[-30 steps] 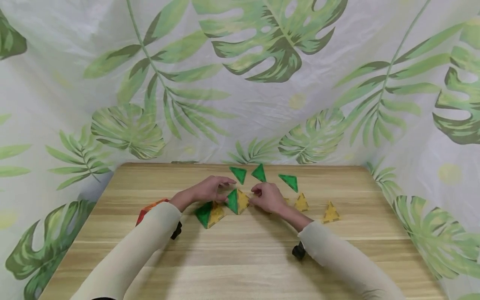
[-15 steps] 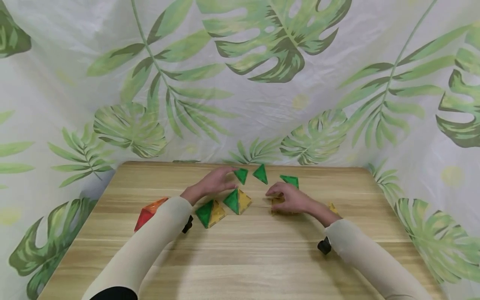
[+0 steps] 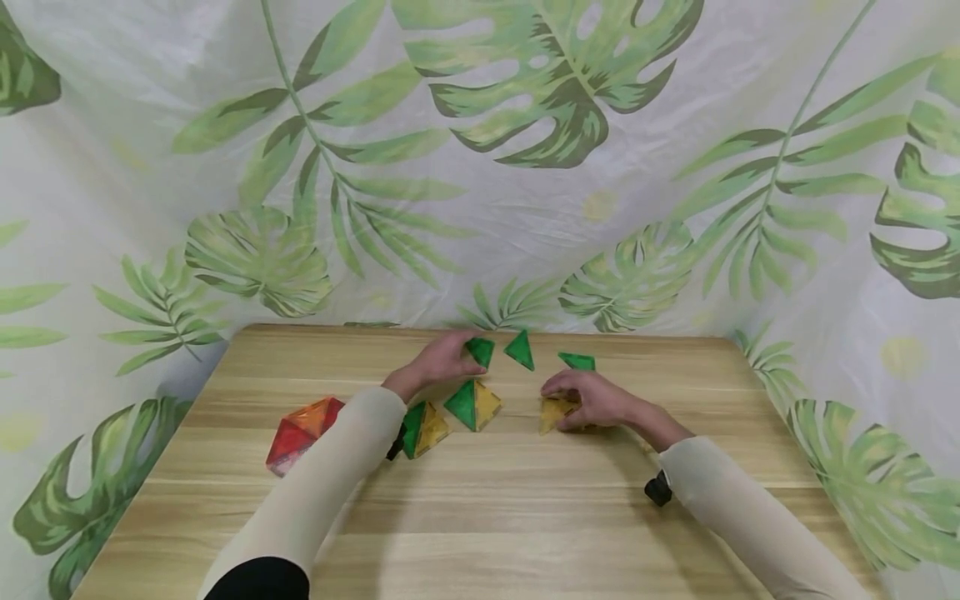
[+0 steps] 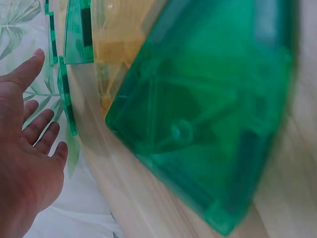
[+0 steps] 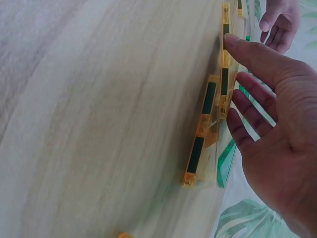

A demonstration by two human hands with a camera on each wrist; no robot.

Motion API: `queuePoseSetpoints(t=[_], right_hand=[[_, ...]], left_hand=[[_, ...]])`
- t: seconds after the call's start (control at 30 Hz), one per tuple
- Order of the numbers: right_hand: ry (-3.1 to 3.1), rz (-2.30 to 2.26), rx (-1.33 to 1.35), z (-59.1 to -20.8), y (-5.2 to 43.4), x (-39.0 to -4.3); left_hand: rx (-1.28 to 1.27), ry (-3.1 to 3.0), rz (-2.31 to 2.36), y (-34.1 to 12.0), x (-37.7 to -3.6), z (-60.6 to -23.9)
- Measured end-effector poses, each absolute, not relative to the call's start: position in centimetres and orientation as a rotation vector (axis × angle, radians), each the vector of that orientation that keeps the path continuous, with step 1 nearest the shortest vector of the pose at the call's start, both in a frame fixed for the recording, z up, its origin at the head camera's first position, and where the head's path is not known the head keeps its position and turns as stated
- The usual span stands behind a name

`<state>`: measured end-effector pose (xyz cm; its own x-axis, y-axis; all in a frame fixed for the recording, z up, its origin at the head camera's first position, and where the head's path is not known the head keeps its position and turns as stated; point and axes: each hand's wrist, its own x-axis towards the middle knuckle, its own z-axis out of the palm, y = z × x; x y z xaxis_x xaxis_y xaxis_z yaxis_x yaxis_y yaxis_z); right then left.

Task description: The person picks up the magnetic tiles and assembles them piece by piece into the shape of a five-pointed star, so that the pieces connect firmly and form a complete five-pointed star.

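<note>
Near the table's back edge, my left hand (image 3: pixel 447 357) reaches around a green triangular magnetic tile (image 3: pixel 480 352). Its thumb and fingers are apart in the left wrist view, with no firm hold visible. My right hand (image 3: pixel 596 398) pinches a yellow triangular magnetic tile (image 3: pixel 553 412), thumb on its near edge in the right wrist view. Another yellow tile (image 5: pixel 200 136) lies close by, partly under that hand. Between the hands rests a joined green-and-yellow pair (image 3: pixel 474 405). A second such pair (image 3: pixel 427 429) sits to its left, partly covered by the left wrist.
A red-and-orange tile group (image 3: pixel 298 433) lies at the left, partly behind the left sleeve. Two more green triangles, one in the middle (image 3: pixel 520 350) and one to the right (image 3: pixel 577 361), lie along the back of the wooden table (image 3: pixel 480 517). A leaf-patterned cloth hangs behind.
My left hand has moved from the middle green-and-yellow pair back to the rear green tile. The right hand has left that pair and gone right to the yellow tile.
</note>
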<state>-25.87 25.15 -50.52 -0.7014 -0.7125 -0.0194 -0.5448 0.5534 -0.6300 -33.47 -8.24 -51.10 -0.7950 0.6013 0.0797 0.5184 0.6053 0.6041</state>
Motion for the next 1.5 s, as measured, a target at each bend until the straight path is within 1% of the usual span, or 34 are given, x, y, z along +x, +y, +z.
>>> queuePoseSetpoints(t=[0.17,0.4,0.67,0.83,1.1,1.23,1.5], right_hand=[[2.508,-0.854,-1.14,-50.77,25.0,-25.87],[2.506,-0.819,-1.162,-50.84,24.89,-25.78],[2.505,-0.853,-1.18,-50.98,24.75,-25.93],[2.514,-0.868,-1.229,-51.21,24.74,-25.88],[2.483,-0.881,-1.153,-50.67,24.56,-25.61],[2.498,-0.873,-1.167,-50.98,24.6,-25.65],[2.532,-0.891,-1.084,-51.47,24.82,-25.56]], left_hand=[[0.895,2.708,0.907,-7.65,-33.75,-51.53],[0.805,2.697,0.905,-7.39,-34.09,-51.66],[0.853,2.693,0.902,-7.28,-34.25,-51.8],[0.836,2.719,0.863,-7.23,-34.08,-51.7],[0.85,2.777,0.729,-7.16,-34.11,-51.58],[0.863,2.811,0.671,-7.31,-33.97,-51.6],[0.859,2.861,0.652,-7.38,-33.72,-51.68]])
